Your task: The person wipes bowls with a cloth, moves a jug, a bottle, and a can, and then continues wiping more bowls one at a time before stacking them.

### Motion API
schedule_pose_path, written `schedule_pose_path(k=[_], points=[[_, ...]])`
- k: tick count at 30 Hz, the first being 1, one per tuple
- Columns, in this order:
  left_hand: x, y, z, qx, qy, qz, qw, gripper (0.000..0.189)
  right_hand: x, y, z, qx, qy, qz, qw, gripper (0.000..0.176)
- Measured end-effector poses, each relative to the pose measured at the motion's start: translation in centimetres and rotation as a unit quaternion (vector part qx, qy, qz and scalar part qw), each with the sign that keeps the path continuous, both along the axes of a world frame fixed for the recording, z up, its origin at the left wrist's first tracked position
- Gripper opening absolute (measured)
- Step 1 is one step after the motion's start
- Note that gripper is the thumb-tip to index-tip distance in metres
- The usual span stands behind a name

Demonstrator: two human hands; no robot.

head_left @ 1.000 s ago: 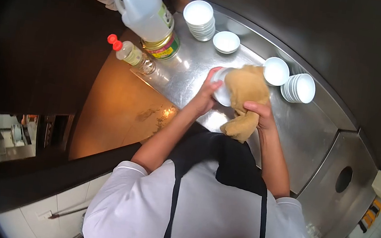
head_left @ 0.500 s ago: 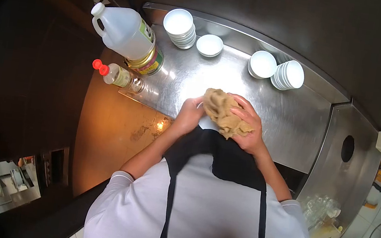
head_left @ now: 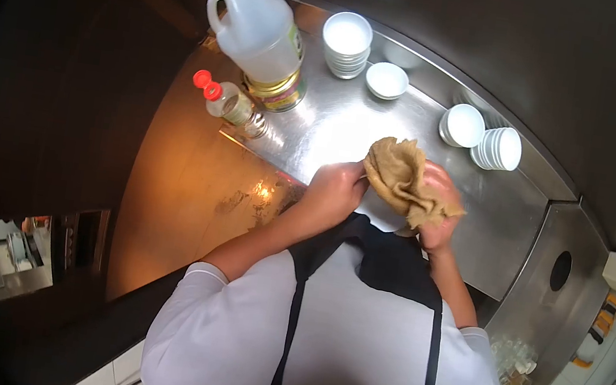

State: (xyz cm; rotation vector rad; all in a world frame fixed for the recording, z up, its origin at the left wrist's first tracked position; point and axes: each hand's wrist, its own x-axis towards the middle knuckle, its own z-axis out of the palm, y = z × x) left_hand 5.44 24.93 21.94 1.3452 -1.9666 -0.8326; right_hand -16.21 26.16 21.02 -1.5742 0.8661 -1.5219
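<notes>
Above a steel counter (head_left: 495, 231), close to the near edge and the person's dark apron (head_left: 397, 260), two bare hands meet at a crumpled tan cloth (head_left: 397, 175). The right hand (head_left: 443, 196) holds the cloth bunched against it, its fingers partly hidden by folds. The left hand (head_left: 334, 194) is curled nearly closed at the cloth's left side; whether it grips the cloth or something beneath cannot be told. A pale shape below the folds is unclear.

Bright, shiny steel stretches between the hands and white bowls along the raised back edge: a tall stack (head_left: 345, 50), a low bowl (head_left: 386, 81), then, well apart to the right, two more stacks (head_left: 481, 138) side by side. At the counter's left edge stand a white-capped jug (head_left: 256, 31) and a red-capped bottle (head_left: 237, 109). To the right, a seam borders a steel section with a round hole (head_left: 561, 271).
</notes>
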Motion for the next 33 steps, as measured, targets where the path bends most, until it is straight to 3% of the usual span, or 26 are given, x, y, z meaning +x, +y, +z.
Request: schedule_pose_path(k=[3, 6, 8, 9, 12, 14, 17, 20, 22, 28, 30, 33], points=[[0.8, -0.6, -1.1, -0.072, -0.017, -0.061, 0.995, 0.014, 0.4, -0.7, 1.3, 0.16, -0.06, 0.045, 0.984, 0.049], [0.1, -0.7, -1.7, -0.157, 0.006, -0.084, 0.984, 0.014, 1.0, -2.6, 2.7, 0.351, -0.139, 0.087, 0.922, 0.044], [0.0, -1.1, -0.9, -0.184, -0.027, -0.076, 0.98, 0.016, 0.4, -3.8, 1.4, 0.352, -0.142, 0.162, 0.911, 0.043], [-0.3, -0.9, -1.0, -0.176, -0.029, -0.031, 0.984, 0.031, 0.7, -4.1, 1.2, 0.376, -0.149, 0.171, 0.898, 0.044], [-1.1, -1.7, 0.4, -0.111, -0.006, 0.041, 0.993, 0.054, 1.2, -4.3, 1.3, 0.458, -0.172, 0.185, 0.852, 0.045], [-1.9, -2.0, 1.3, -0.163, 0.076, 0.071, 0.981, 0.064, 1.4, -4.3, 1.0, 0.491, -0.18, 0.204, 0.828, 0.047], [-1.7, -3.0, -0.3, -0.346, 0.091, 0.036, 0.933, 0.075, 1.9, -4.4, -1.8, 0.513, -0.163, 0.236, 0.809, 0.052], [-0.7, -3.2, 0.9, -0.387, 0.016, -0.049, 0.921, 0.054, 1.3, -3.7, -5.6, 0.458, -0.155, 0.285, 0.827, 0.052], [-0.9, -3.3, 1.8, -0.391, -0.075, -0.078, 0.914, 0.043, 1.4, -3.7, -4.2, 0.502, -0.181, 0.264, 0.803, 0.051], [-0.3, -5.4, -0.8, -0.284, -0.058, 0.036, 0.956, 0.043, 0.9, -3.5, -4.1, 0.577, -0.31, 0.113, 0.747, 0.043], [-0.1, -6.8, -2.1, -0.222, 0.004, 0.021, 0.975, 0.049, 0.1, -3.4, -4.7, 0.529, -0.309, 0.086, 0.786, 0.043], [-0.2, -7.8, -3.5, -0.149, 0.013, 0.036, 0.988, 0.046, -1.3, -3.4, -5.6, 0.433, -0.163, 0.042, 0.886, 0.042]])
